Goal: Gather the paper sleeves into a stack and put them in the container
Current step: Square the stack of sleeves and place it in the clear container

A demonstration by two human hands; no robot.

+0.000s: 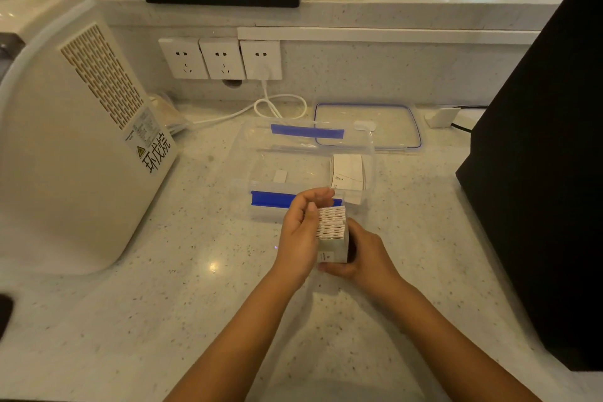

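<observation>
Both forearms are reaching in from the bottom edge over the speckled pale stone surface (163, 320). The right hand (365, 254) is cupping the near end and right side of the stack of white corrugated paper sleeves (332, 232), fingers curled under it: grip closed on the stack. The left hand (301, 235) is pressing flat against the stack's left face, fingers extended, thumb above, grip spread, not pinching. The stack is sitting between the two palms, standing on edge with fluted edges facing up, long axis running away from the camera toward the clear plastic rectangular container with blue side clips (261, 166). The stack's far end is overlapping the container's near wall in view. More white sleeves (347, 171) are standing inside at the container's right end. Behind it, the clear lid with a blue seal (391, 127) is lying flat. White wall sockets (222, 59) are sitting farthest back.
</observation>
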